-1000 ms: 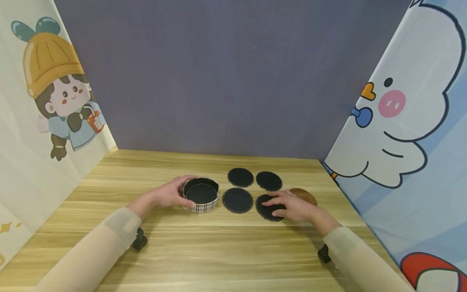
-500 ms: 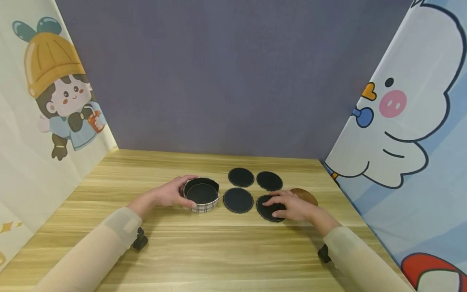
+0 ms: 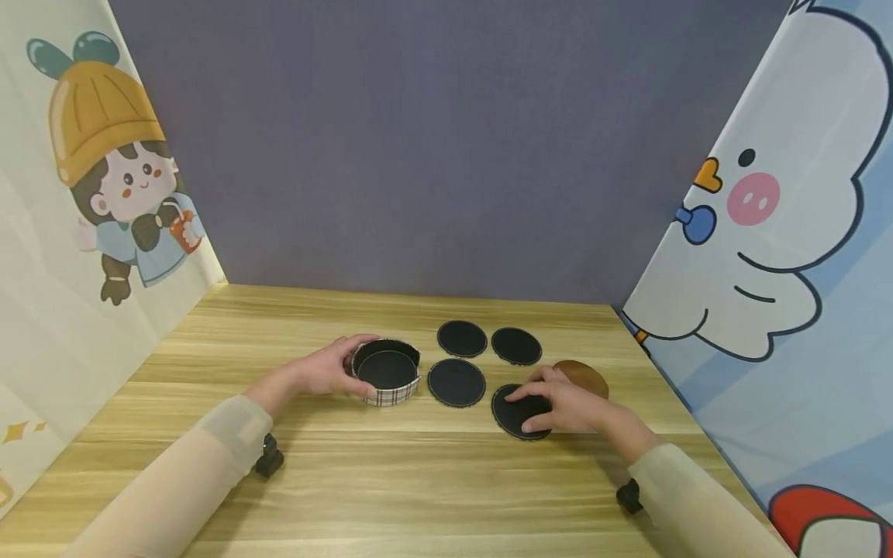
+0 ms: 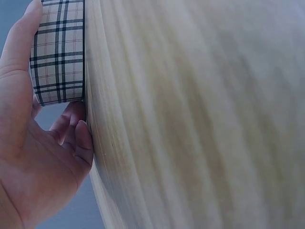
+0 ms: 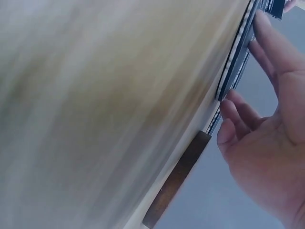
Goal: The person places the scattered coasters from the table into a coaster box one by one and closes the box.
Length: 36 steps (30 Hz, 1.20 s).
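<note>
My left hand (image 3: 331, 368) grips the left side of a round coaster holder (image 3: 391, 397), thumb at its near side and fingers at the far side. The holder is black inside with a plaid outer wall (image 4: 59, 52), and it stands on the table. Fingertips of my right hand (image 3: 568, 403) rest on top of a black round coaster (image 3: 512, 411), which lies flat and is partly covered by the hand. Three more black coasters lie flat: one (image 3: 456, 383) beside the holder, one (image 3: 462, 339) behind that, and one (image 3: 516, 346) at the back right.
A brown round wooden piece (image 3: 582, 377) lies right behind my right hand; its thick edge (image 5: 176, 186) shows in the right wrist view. The wood-grain table (image 3: 418, 480) ends at a grey back panel (image 3: 418, 155). Cartoon-printed panels flank both sides.
My right hand has drawn the coaster under its fingertips slightly towards me, widening its gap to the back right coaster. The left hand and holder stay in place.
</note>
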Motion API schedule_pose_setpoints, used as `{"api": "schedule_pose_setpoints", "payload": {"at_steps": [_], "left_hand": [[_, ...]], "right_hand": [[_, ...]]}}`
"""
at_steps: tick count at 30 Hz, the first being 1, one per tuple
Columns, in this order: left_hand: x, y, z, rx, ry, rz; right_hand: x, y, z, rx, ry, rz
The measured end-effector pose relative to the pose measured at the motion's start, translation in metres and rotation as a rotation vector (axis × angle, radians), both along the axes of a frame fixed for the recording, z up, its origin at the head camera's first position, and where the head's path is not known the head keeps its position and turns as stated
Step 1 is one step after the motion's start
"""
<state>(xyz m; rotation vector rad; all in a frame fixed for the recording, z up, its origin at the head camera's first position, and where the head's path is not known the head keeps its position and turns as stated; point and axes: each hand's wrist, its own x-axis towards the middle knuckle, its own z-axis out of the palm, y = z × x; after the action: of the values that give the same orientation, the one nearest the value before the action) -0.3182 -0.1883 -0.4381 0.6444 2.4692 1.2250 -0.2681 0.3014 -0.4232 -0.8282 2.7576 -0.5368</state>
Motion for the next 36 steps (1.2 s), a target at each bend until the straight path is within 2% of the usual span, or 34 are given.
{"api": "schedule_pose_setpoints", "payload": {"at_steps": [8, 17, 27, 36], "left_hand": [[-0.001, 0.000, -0.002, 0.008, 0.005, -0.006], [-0.001, 0.001, -0.001, -0.006, 0.023, -0.008], [0.001, 0.001, 0.000, 0.000, 0.008, 0.006], [0.001, 0.001, 0.001, 0.011, -0.004, -0.001]], "right_hand": [[0.004, 0.006, 0.003, -0.030, -0.019, 0.040], [0.007, 0.011, 0.003, -0.088, -0.091, 0.037], [0.014, 0.013, 0.004, -0.114, -0.128, 0.073], [0.012, 0.017, 0.004, -0.139, -0.174, 0.076]]}}
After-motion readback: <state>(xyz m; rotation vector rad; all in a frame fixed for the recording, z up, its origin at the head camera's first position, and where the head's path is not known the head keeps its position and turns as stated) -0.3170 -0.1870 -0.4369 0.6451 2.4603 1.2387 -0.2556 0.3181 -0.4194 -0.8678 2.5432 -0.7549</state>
